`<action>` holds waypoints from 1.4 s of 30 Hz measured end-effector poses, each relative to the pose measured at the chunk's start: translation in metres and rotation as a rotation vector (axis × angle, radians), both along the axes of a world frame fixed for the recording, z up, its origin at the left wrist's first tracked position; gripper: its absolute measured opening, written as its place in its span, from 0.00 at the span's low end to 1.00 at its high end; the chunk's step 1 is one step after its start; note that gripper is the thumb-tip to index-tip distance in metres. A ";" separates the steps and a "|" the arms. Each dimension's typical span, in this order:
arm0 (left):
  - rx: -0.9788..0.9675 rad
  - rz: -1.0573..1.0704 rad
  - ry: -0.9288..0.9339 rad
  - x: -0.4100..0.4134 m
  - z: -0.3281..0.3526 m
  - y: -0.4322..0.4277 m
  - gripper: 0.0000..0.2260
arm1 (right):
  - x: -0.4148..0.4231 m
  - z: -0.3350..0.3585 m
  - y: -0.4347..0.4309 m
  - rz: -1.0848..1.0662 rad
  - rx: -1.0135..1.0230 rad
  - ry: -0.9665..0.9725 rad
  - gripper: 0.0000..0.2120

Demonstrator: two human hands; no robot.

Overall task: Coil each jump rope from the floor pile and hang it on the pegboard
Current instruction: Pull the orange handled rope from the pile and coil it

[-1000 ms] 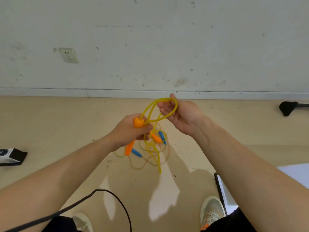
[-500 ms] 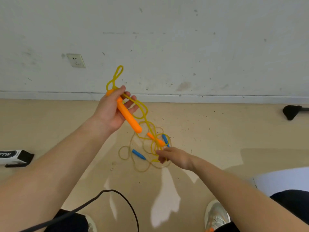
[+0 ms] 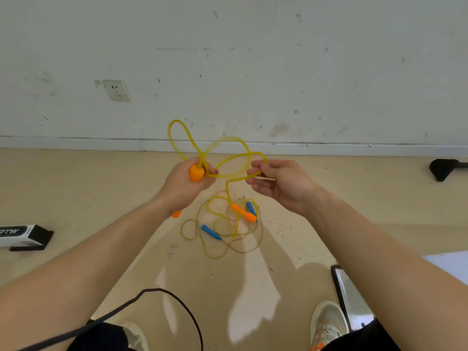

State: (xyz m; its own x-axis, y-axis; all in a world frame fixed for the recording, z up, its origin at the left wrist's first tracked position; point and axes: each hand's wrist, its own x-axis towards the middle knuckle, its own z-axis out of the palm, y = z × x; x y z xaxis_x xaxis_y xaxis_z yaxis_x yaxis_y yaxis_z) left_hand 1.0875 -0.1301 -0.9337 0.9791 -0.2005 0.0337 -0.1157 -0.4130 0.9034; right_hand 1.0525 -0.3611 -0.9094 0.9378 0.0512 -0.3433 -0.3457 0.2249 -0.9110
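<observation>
Left hand point(image 3: 186, 185) grips an orange plastic rope handle point(image 3: 196, 172); right hand point(image 3: 281, 184) pinches its yellow cord point(image 3: 229, 176). Beige speckled floor point(image 3: 88, 188) meets a scuffed white wall point(image 3: 278, 72)

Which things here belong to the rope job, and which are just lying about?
Job: yellow rope, its orange handle gripped by the left hand, a loop pinched by the right hand; blue-handled rope on the floor.
Lying about: black-and-white box, black cable, wall socket.
</observation>
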 end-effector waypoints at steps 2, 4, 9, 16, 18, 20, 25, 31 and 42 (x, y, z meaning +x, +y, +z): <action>-0.034 -0.127 0.067 -0.009 -0.007 -0.010 0.10 | 0.001 0.017 -0.001 -0.033 0.143 -0.015 0.08; -0.099 -0.187 0.146 -0.017 -0.011 -0.019 0.08 | 0.001 0.028 -0.002 -0.060 0.251 -0.026 0.09; -0.083 -0.133 0.201 -0.029 -0.013 -0.036 0.08 | -0.003 0.042 -0.002 -0.098 0.432 -0.053 0.09; -0.400 0.056 0.406 -0.031 0.013 -0.053 0.06 | -0.005 0.044 -0.011 -0.237 0.163 -0.073 0.20; -0.540 0.113 0.438 -0.028 0.028 -0.054 0.03 | -0.008 0.032 -0.012 -0.235 -0.049 0.018 0.24; -0.670 0.127 0.463 -0.026 0.039 -0.053 0.02 | -0.014 0.012 -0.005 -0.112 -0.216 0.072 0.17; -0.890 0.148 0.510 -0.021 0.058 -0.049 0.05 | -0.032 -0.050 0.022 0.450 -0.564 0.074 0.17; -0.945 0.212 0.442 -0.007 0.068 -0.029 0.06 | -0.045 -0.094 0.023 0.659 -0.867 0.082 0.10; -0.231 0.127 0.172 -0.002 0.008 0.002 0.04 | -0.011 -0.017 0.007 0.076 -0.065 0.014 0.08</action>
